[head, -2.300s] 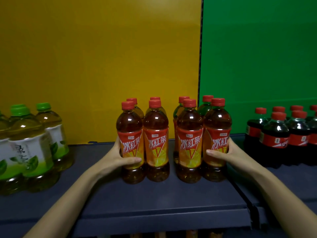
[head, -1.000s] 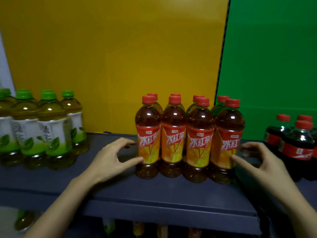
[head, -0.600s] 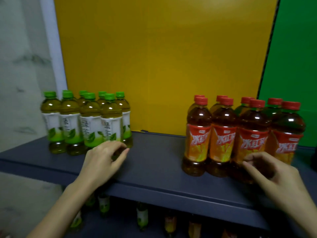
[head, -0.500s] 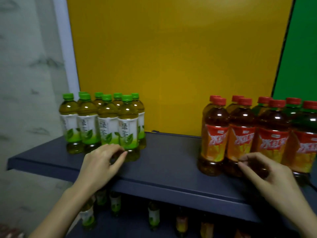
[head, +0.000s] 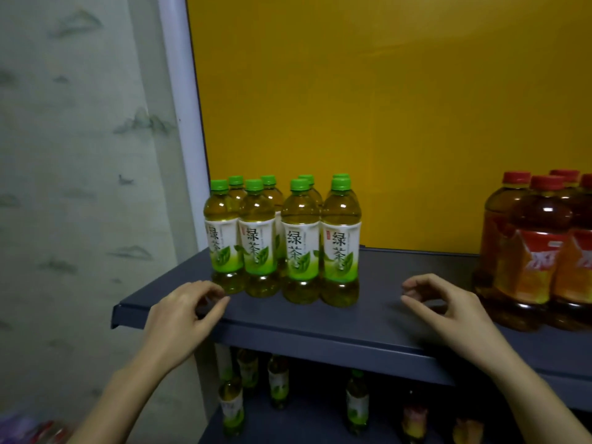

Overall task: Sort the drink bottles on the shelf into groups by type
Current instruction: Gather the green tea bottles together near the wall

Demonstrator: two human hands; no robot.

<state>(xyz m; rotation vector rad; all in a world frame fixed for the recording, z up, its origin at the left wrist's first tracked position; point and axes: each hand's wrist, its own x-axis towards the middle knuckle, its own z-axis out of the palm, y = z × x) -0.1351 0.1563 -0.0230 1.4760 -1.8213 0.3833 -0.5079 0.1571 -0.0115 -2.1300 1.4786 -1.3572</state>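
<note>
Where they stand clustered, green tea bottles (head: 282, 238) look upright.

A yellow back panel (head: 384, 116) stands upright behind the upper level and fills most of the background. A pale vertical post (head: 182, 123) borders the panel on its left edge. Left of the post hangs a grey-green wall covering (head: 80, 155) printed with faint mountain shapes. A blurred red and purple item (head: 28, 427) occupies the bottom left corner; its identity cannot be determined.

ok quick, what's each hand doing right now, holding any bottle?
Left hand: open, fingers curled, holding nothing, just short of the green tea bottles.
Right hand: open, empty, above the shelf.
</note>
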